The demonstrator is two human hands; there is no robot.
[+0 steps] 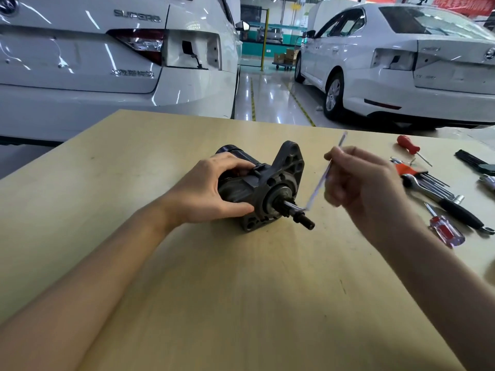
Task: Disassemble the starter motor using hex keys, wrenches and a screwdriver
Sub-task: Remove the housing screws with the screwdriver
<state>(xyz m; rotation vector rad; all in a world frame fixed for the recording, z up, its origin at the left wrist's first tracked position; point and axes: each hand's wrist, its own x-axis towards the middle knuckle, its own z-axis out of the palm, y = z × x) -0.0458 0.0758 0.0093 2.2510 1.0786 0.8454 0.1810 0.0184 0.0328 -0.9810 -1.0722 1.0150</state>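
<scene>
At a workshop table (187, 290), a person's left hand (211, 188) wraps its fingers and thumb around the body of a starter motor (263, 186) lying on its side near the middle of the tabletop, shaft pointing toward the camera. The right hand (361, 183) pinches the long arm of a hex key (321, 178), blurred in motion, whose short end sits at the motor's front face beside the shaft; whether it is seated in a fastener cannot be told. The motor looks fully assembled, mounting flange and housing together, which suggests the teardown is at an early stage with nearly all of it left. Just right of the hands lie a clear-handled screwdriver (444, 231), a black-gripped wrench (444, 202), a hex key set (426, 180) in an orange holder and a red-handled screwdriver (409, 147); a second, dark key set (474, 162) rests near the right edge. Beyond the table stand two white cars (401, 62) on a glossy floor.
</scene>
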